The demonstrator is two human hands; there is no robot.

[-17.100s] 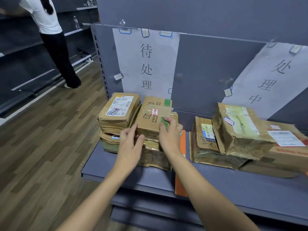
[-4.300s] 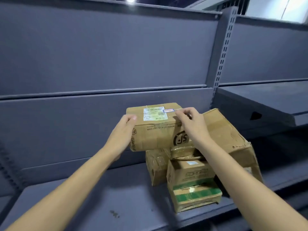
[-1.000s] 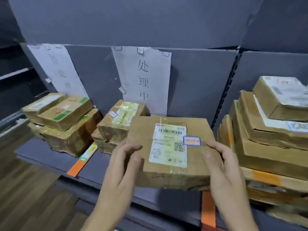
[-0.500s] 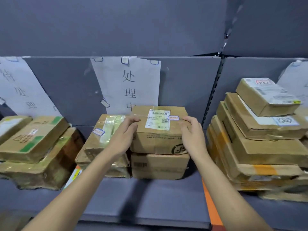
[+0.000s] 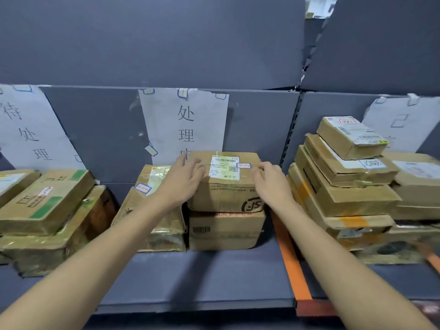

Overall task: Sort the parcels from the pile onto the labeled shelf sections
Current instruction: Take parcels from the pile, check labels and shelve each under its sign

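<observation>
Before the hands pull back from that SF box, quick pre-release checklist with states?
1. SF box sits flat on the lower carton: ok.
2. In the middle section, under the middle paper sign: ok.
3. Left hand off the box: cannot tell, fingers spread at its left edge.
4. Right hand off the box: cannot tell.
5. Overhang past the lower carton: ok, edges roughly line up.

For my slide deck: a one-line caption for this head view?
Both hands, left hand and right hand, rest on the SF parcel stacked under the middle sign.
</observation>
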